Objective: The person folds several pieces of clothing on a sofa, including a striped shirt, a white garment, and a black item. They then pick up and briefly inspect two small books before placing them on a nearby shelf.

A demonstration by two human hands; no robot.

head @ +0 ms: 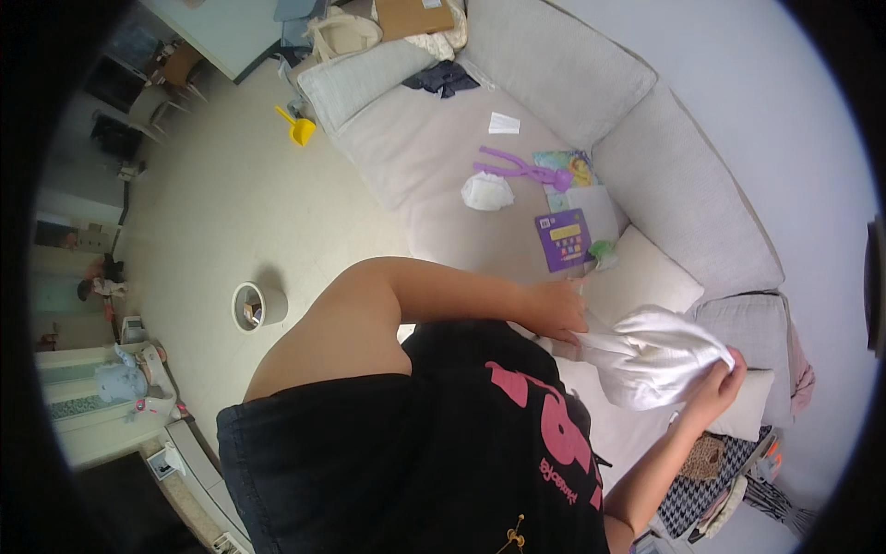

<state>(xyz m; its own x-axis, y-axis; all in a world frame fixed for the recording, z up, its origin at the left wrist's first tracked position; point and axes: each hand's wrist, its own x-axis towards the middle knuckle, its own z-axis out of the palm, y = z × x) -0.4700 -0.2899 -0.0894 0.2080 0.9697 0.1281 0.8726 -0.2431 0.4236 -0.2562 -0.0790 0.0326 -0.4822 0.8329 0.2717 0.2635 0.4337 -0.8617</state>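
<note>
A white cloth [647, 356] is stretched and bunched between my two hands, above the light sofa seat. My left hand [557, 309] grips its gathered end, close to a cream cushion [644, 270]. At the opposite edge, my right hand [720, 388] pinches the cloth between thumb and fingers. Its folds hide part of the seat and of the cushions behind it. Near my left hand lie a purple book [562, 240] and a small green-and-white item [603, 254] that I cannot identify.
On the sofa are a purple plastic scissor-type mould [526, 170], a white bundled item [487, 192], a white paper [504, 123] and a black cloth [443, 78]. A yellow dustpan [300, 131] and a white bin [275, 306] stand out on the floor. Grey back cushions [692, 187] line the wall.
</note>
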